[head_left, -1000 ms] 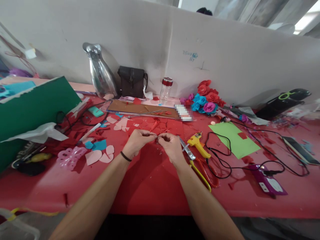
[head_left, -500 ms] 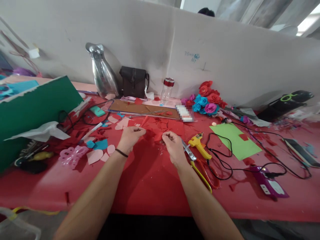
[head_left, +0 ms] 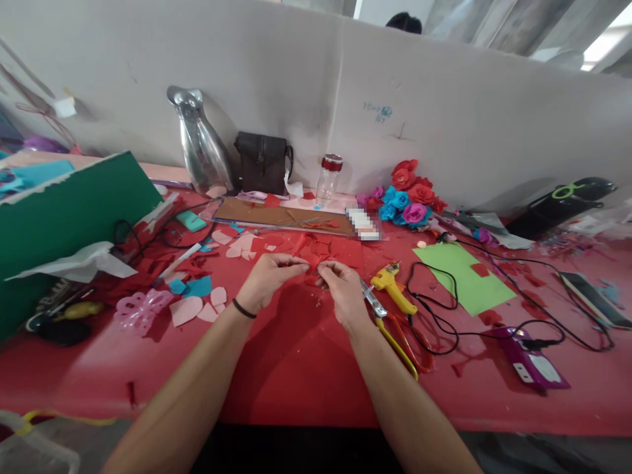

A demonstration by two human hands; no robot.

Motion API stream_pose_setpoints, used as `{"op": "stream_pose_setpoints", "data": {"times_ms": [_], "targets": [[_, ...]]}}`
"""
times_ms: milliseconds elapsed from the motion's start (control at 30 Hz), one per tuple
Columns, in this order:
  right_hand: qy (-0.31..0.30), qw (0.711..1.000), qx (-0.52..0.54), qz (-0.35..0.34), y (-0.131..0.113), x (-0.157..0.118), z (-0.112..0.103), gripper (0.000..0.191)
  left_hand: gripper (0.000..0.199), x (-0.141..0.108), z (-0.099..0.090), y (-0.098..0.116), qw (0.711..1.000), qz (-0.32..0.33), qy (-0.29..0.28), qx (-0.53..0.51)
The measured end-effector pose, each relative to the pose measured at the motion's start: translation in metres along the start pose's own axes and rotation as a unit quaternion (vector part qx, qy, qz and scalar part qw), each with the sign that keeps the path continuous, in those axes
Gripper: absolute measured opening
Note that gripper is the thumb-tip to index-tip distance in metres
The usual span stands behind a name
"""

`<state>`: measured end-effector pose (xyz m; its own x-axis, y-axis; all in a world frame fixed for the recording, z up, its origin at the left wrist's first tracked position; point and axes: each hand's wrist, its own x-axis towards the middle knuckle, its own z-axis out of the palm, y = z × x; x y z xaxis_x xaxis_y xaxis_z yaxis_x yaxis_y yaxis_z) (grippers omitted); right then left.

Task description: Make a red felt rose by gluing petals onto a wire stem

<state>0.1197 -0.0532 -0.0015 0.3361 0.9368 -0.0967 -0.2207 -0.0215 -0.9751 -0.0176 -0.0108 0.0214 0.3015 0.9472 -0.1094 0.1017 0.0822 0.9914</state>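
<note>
My left hand [head_left: 270, 276], with a dark band at the wrist, has its fingers pressed together close to my right hand. My right hand [head_left: 340, 283] pinches at a small red piece that blends into the red behind it. The two sets of fingertips nearly meet above the red table [head_left: 296, 382]. Red paper pieces [head_left: 320, 247] lie just beyond the fingers. What the left fingertips hold, if anything, is too small to make out. Right of my right hand lie silver pliers [head_left: 374, 299] and a yellow glue gun [head_left: 392, 286].
Pink paper hearts [head_left: 186, 309] and a green board [head_left: 74, 224] are on the left. Behind stand a steel jug [head_left: 200, 145], a black bag [head_left: 263, 161] and a glass jar [head_left: 328, 181]. Paper flowers [head_left: 415, 197], green paper [head_left: 464, 276] and a purple power strip [head_left: 533, 362] lie right.
My left hand has moved right, bringing its fingertips close to those of my right hand. My right hand has hardly moved.
</note>
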Motion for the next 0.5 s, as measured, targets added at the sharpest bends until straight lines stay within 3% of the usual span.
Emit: {"op": "stream_pose_setpoints", "data": {"times_ms": [100, 500], "targets": [[-0.009, 1.000, -0.002, -0.002, 0.0009, -0.0008, 0.0004, 0.012, 0.015, -0.0031, 0.0062, 0.0006, 1.000, 0.004, -0.022, -0.009], [-0.035, 0.999, -0.022, -0.016, 0.0007, -0.0020, 0.0010, 0.012, 0.017, -0.0027, 0.0065, -0.0014, 1.000, 0.010, 0.007, 0.008]]}}
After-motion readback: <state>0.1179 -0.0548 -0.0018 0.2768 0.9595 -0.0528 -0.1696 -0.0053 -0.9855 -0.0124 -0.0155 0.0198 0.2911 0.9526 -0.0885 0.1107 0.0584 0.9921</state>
